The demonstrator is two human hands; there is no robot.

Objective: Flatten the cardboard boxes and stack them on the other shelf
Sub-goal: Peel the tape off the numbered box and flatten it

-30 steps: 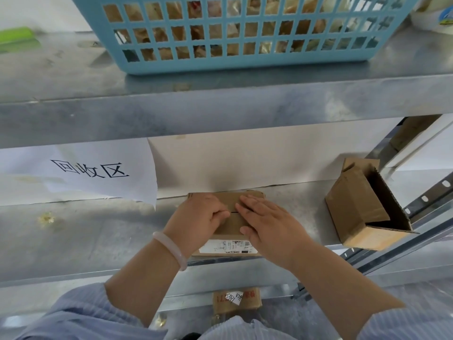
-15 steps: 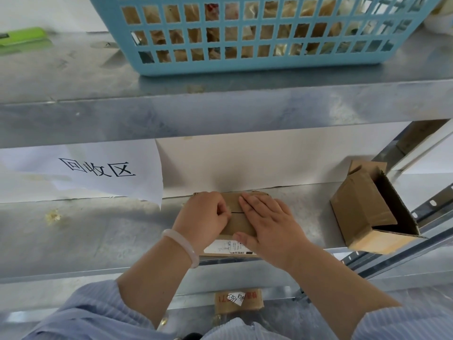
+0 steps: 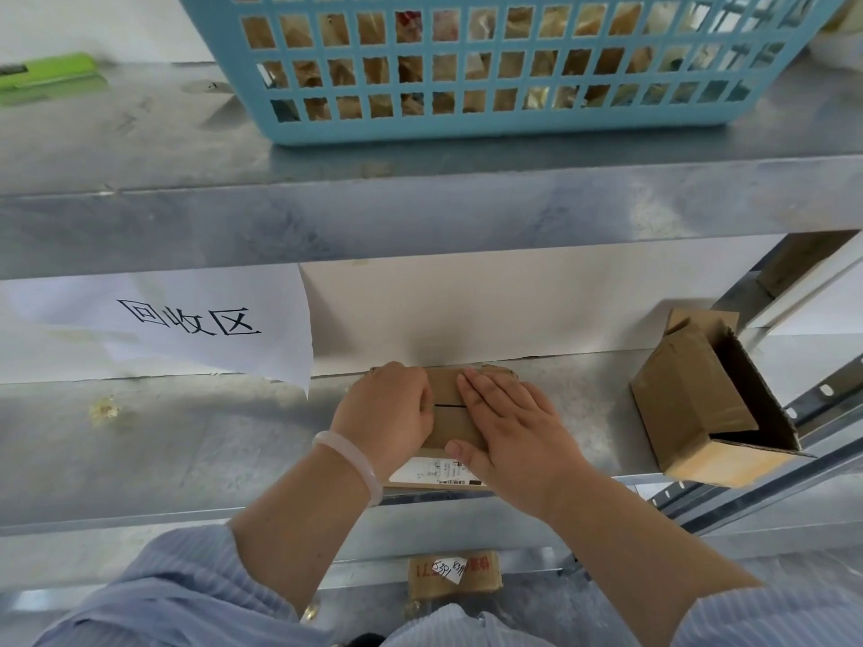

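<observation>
"Starting with the biggest thing, what filled the view?"

"Grey metal shelving. The upper shelf [image 3: 420, 217] carried a blue plastic basket [image 3: 467, 128] with brown packets showing through its grid. The middle shelf [image 3: 187, 450] lay below it, against a pale back panel."

"And on that middle shelf?"

"A white paper sign [image 3: 187, 319] with three black characters hung at the left. An open cardboard box [image 3: 686, 399] lay tipped on its side at the right end, its mouth facing right. It was well apart from the hands."

"Where was the box being worked on?"

"The flattened box [image 3: 448, 422] lay flat on the middle shelf near the centre, its far edge close to the back panel and its near edge at the shelf's front lip. Both hands were on top of it."

"How did the hands sit?"

"The left hand [image 3: 385, 413] was curled into a loose fist, knuckles up, pressing on the left part of the cardboard. Nothing showed inside its fingers. The right hand [image 3: 509, 422] lay flat, its fingers [image 3: 485, 389] straight and close together on the cardboard, the thumb at the near edge."

"Anything smaller?"

"A pale bracelet [image 3: 350, 459] on the left wrist, a white printed label [image 3: 434, 471] on the flattened box's near end, a green object [image 3: 51, 77] at the upper shelf's far left, and a small taped box [image 3: 455, 572] below."
</observation>
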